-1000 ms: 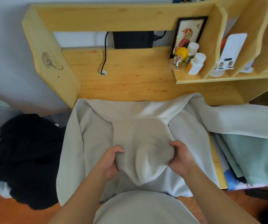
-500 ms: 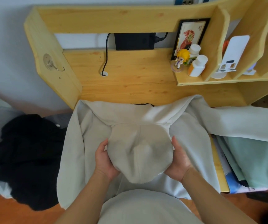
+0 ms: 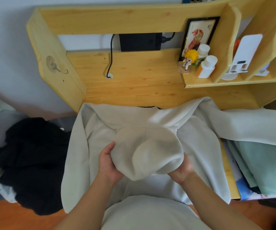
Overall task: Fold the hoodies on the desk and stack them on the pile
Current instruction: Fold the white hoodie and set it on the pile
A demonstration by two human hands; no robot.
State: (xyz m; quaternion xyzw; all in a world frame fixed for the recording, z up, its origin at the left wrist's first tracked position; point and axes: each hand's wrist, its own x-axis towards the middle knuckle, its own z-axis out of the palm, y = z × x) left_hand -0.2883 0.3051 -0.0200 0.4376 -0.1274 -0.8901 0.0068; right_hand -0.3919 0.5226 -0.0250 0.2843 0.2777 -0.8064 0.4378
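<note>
Both hands cup the hood (image 3: 152, 153): left hand (image 3: 108, 163) & right hand (image 3: 182, 170) grip its sides, prob. to flatten it onto the hoodie (image 3: 198, 146) on the table (image 3: 134, 77) before folding.

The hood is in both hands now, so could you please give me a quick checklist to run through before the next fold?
1. Left hand holds the hood at its left edge: ok.
2. Right hand cups the hood from below on the right: ok.
3. Hoodie body spread flat on the desk: ok, with slight wrinkles.
4. Right sleeve tucked in: not ok, it trails over the green cloth.
5. Left side within the desk: not ok, it hangs over the edge.
6. Hood lying flat and centred: not ok, it is bunched and raised.
</note>
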